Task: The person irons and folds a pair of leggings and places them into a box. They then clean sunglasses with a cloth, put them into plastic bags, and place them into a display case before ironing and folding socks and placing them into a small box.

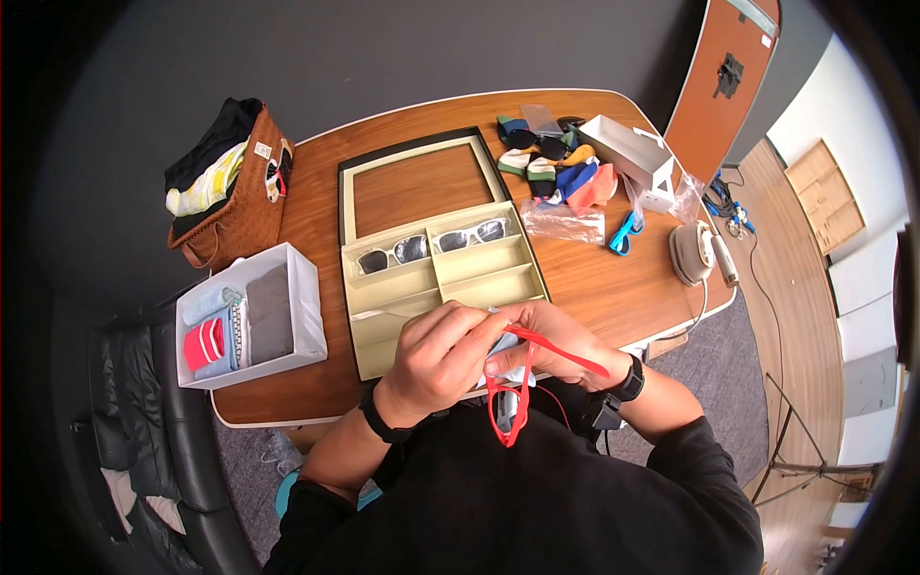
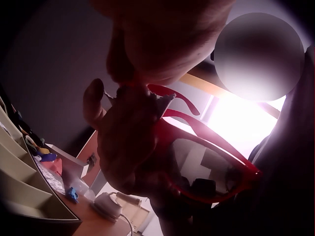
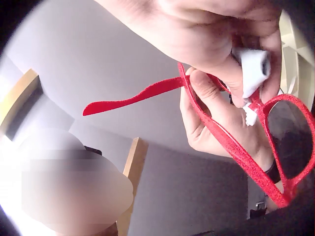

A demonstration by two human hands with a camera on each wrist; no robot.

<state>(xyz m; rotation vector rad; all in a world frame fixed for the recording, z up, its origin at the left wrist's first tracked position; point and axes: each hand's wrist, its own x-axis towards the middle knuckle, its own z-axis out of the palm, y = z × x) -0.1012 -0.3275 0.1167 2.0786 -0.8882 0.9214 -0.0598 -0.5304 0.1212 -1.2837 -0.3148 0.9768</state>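
Both hands meet at a pair of red-framed sunglasses (image 1: 508,436) in front of the torso, over the table's near edge. One dark lens (image 3: 291,132) hangs uncovered, while fingers and cloth hide the other. My right hand (image 1: 556,340) pinches a pale cloth (image 3: 255,73) around the covered lens, beside the bridge. From the other side, my left hand (image 1: 436,355) grips the sunglasses with its fingertips against the right hand's. Both temples are unfolded; one red temple (image 1: 565,355) reaches across the right hand. The left wrist view is dim, with the sunglasses (image 2: 211,167) beyond both hands.
An open display case (image 1: 443,287) holds two pairs of white-framed sunglasses (image 1: 393,254). Left are a white box (image 1: 311,331) of folded cloths and a wicker basket (image 1: 264,206). Colourful pouches (image 1: 575,182), blue sunglasses (image 1: 625,235) and a small steamer (image 1: 690,254) lie right.
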